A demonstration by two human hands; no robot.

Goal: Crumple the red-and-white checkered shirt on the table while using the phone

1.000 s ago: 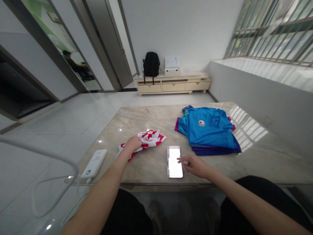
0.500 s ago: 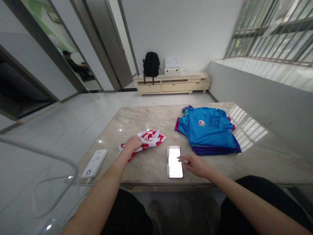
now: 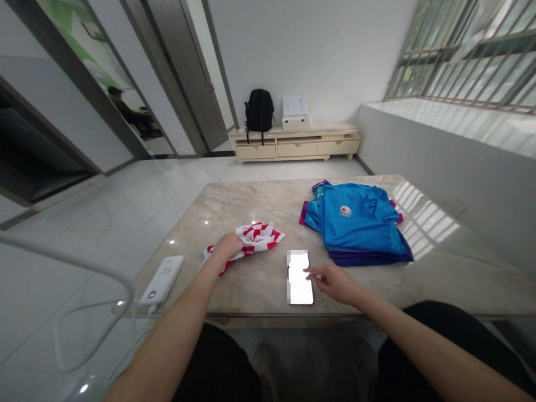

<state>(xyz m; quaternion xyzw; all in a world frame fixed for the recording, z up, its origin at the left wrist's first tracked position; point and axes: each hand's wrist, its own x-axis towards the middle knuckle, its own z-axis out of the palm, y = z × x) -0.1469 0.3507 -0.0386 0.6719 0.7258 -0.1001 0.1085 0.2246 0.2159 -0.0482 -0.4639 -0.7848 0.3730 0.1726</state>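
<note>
My left hand (image 3: 227,245) is closed on a crumpled red-and-white checked cloth (image 3: 257,236) lying on the marble table (image 3: 259,206). My right hand (image 3: 335,282) rests beside a phone (image 3: 300,279) with a lit screen. Its forefinger stretches onto the screen, and the other fingers are loosely curled with nothing in them. A stack of folded blue shirts (image 3: 360,223) lies behind my right hand, toward the far right of the table.
A white power bank (image 3: 162,279) with a white cable (image 3: 62,262) sits at the table's near left corner. A low cabinet (image 3: 295,145) with a black backpack (image 3: 259,110) stands against the far wall. A person sits beyond the doorway (image 3: 125,109) at left.
</note>
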